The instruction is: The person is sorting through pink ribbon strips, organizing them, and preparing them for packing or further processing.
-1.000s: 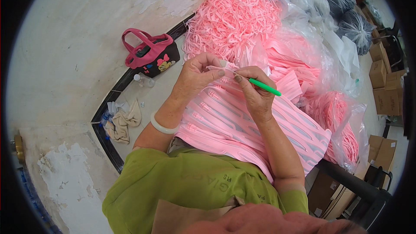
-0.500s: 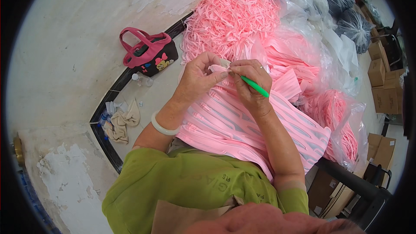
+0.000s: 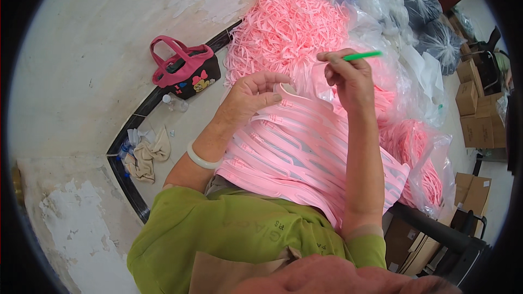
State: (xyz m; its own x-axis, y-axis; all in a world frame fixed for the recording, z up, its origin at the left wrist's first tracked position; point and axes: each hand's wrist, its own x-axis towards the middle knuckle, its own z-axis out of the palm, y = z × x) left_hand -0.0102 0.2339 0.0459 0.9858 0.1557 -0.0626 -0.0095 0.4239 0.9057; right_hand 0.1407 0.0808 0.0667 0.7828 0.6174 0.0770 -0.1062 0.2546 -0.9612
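Observation:
Across my lap lies a pink sheet [image 3: 272, 155] with rows of long cut shapes and greyish gaps between them. My left hand [image 3: 248, 95] pinches its far edge, thumb on top, and the edge curls up beside the fingers. To the right, above the sheet and apart from it, is my raised right hand [image 3: 348, 79]. It grips a slim green-handled tool [image 3: 362, 55] whose handle points right; the tool's working end is hidden by the fingers. Whether a pink scrap is also between the fingertips is too small to tell.
Beyond the sheet rises a heap of thin pink strips [image 3: 291, 30]. Clear plastic bags [image 3: 422, 152] with more pink strips lie to the right. A pink-and-black handbag [image 3: 190, 73], a small bottle [image 3: 174, 103] and cloths [image 3: 147, 155] are on the left. Cardboard boxes [image 3: 479, 130] stand far right.
My right hand has lifted away from the sheet's edge, up and to the right, with the green-handled tool. My left hand stays at the edge, its fingers somewhat straighter.

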